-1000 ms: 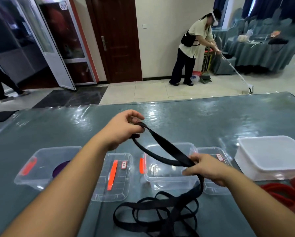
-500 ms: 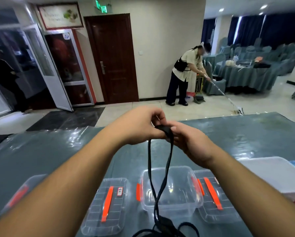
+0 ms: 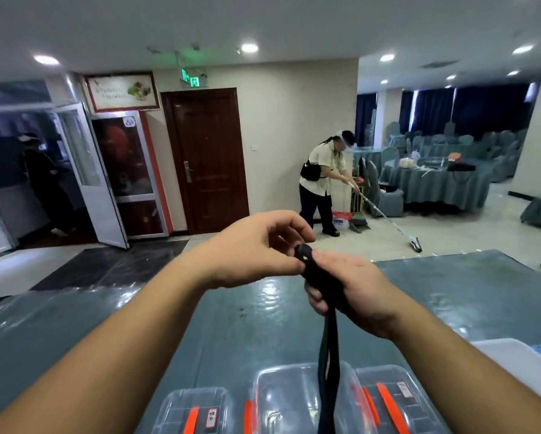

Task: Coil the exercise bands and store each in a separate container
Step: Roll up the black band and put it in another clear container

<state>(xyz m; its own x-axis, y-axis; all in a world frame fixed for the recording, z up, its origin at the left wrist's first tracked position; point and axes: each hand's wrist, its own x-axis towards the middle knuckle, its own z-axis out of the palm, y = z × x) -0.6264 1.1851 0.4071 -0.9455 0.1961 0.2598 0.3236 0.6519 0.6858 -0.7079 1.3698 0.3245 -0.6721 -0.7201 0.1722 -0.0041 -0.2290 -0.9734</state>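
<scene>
View tilted up | teal table (image 3: pixel 451 296), wet sheen | tiled hall

Two bare forearms in shot, entering from the bottom corners, left hand (image 3: pixel 256 249) and right hand (image 3: pixel 353 289) both fully uncovered. No sleeve edge or cuff visible anywhere along either arm up to the frame border; no glove, watch, ring, bracelet or strap on wrists or fingers. Fingernails short and unpainted where visible on the left hand; rest of the body out of frame, so clothing can't be told.
</scene>
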